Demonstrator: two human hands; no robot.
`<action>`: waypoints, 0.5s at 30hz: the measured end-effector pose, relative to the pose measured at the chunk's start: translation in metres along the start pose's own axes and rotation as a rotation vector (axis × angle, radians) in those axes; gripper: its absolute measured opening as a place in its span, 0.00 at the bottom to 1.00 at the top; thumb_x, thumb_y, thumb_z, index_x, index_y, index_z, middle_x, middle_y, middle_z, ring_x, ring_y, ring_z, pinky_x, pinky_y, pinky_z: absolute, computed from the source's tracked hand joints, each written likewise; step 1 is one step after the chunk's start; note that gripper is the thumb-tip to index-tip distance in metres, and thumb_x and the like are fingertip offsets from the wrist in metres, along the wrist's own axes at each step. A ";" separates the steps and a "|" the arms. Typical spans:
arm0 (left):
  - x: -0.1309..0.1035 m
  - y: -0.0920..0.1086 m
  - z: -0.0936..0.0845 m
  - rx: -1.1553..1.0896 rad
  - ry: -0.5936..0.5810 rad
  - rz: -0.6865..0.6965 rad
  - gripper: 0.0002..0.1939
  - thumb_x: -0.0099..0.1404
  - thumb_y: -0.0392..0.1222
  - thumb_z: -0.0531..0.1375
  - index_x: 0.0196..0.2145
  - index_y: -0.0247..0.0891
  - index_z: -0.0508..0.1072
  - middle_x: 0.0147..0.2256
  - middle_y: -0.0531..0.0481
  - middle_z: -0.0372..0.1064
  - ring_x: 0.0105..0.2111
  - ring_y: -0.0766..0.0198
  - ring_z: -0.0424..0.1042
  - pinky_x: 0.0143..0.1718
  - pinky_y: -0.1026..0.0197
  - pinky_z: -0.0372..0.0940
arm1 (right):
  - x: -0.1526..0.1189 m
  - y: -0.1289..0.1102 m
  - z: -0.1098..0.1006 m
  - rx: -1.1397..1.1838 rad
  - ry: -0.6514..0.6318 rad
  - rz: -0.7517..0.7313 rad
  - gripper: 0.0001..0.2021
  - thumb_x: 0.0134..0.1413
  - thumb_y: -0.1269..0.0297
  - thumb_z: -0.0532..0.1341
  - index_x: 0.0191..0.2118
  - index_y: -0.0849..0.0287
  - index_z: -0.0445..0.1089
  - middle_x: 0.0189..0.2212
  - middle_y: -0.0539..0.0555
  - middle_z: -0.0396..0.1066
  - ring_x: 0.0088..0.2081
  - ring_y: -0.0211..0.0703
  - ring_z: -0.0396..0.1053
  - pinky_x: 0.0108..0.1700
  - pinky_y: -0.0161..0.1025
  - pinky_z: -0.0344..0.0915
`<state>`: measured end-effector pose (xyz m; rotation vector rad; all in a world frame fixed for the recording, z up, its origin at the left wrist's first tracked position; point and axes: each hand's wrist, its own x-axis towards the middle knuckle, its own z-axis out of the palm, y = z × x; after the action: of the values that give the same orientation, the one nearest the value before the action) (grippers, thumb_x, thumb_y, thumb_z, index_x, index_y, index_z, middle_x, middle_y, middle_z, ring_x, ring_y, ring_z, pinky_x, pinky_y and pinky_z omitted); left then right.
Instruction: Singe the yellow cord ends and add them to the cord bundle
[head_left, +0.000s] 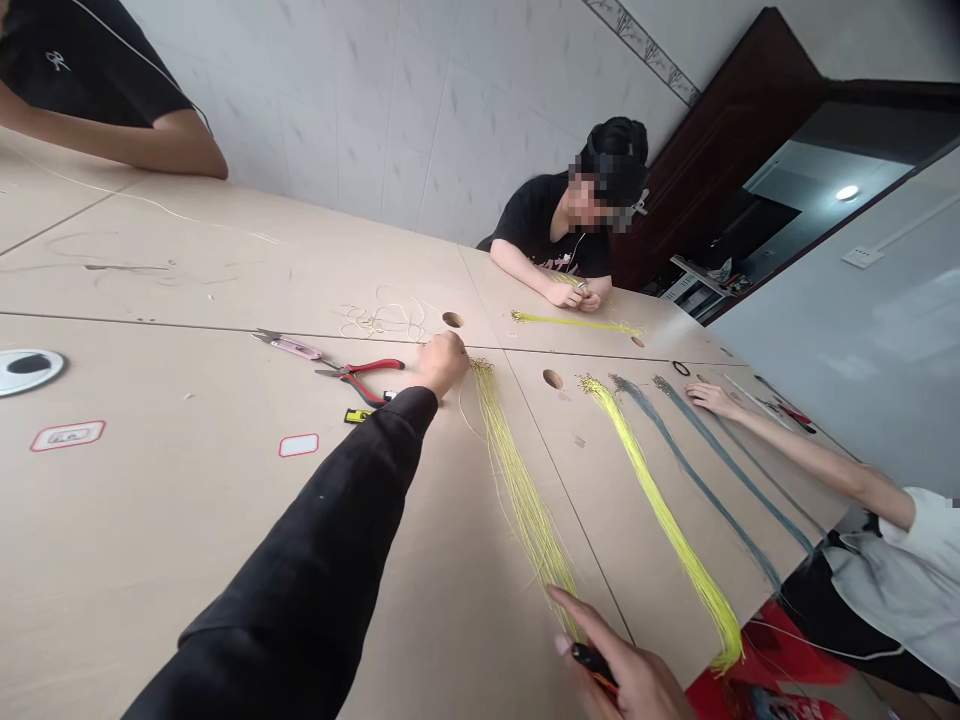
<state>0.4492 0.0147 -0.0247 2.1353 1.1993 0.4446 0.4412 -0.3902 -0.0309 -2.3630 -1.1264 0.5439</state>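
Observation:
My left hand (444,362) is closed in a pinch at the top end of a bundle of thin yellow-green cords (517,470). One loose cord curves up to its fingers, and the fingertips are mostly hidden. At the bottom edge, my right hand (637,680) wraps round a tool with a black and orange-red handle (594,662); the rest of it is out of view. Its index finger stretches out over the lower end of the bundle. Beside my left hand lie red-and-black pliers (364,378) and a pink-handled cutter (294,347).
A brighter yellow bundle (664,500) and blue-grey bundles (686,465) lie to the right, near a co-worker's hand (712,398). Another person (562,230) works across the table. Tangled cord (382,318), table holes (553,379) and a yellow-black item (358,416) are nearby.

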 end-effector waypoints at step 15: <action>-0.002 -0.001 0.001 -0.454 0.007 -0.122 0.13 0.56 0.27 0.56 0.39 0.33 0.73 0.35 0.39 0.74 0.38 0.55 0.74 0.39 0.57 0.68 | 0.005 0.003 0.001 -0.223 -0.204 -0.248 0.34 0.56 0.73 0.54 0.67 0.43 0.60 0.50 0.50 0.77 0.41 0.46 0.79 0.37 0.33 0.76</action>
<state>0.4478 0.0130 -0.0261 1.6671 1.1013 0.6055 0.4460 -0.3876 -0.0340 -2.3399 -1.6215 0.6082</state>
